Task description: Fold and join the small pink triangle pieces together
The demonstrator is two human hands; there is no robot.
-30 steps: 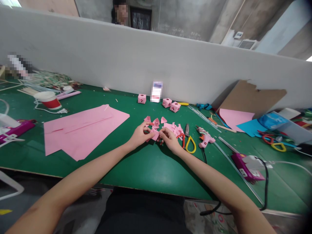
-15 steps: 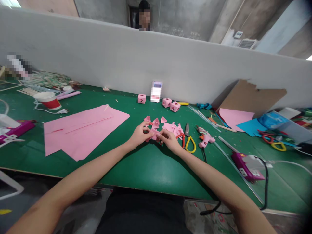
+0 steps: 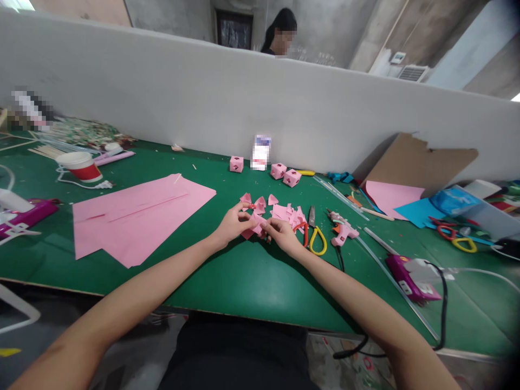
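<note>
Between my two hands is a small folded pink paper piece (image 3: pixel 257 222). My left hand (image 3: pixel 233 225) pinches its left side, and my right hand (image 3: pixel 283 234) grips its right side with the fingertips. Just beyond them lie small folded pink pieces (image 3: pixel 260 204) and, to the right, a pile of pink paper scraps (image 3: pixel 287 214). Scissors (image 3: pixel 314 232) with red and yellow handles rest right of my right hand, beside a pink glue gun (image 3: pixel 343 229). Three pink paper cubes (image 3: pixel 236 164) stand near the partition.
Large pink sheets (image 3: pixel 138 222) cover the left of the green table (image 3: pixel 227 292). A paper cup (image 3: pixel 80 166), a purple power strip (image 3: pixel 410 279), clear strips and cardboard (image 3: pixel 414 165) lie farther out. A person (image 3: pixel 281 33) is behind the partition (image 3: pixel 182 92).
The person behind the partition has moved to the right and turned sideways. My hands hold nearly the same place, with only a slight shift of the fingers on the pink piece.
</note>
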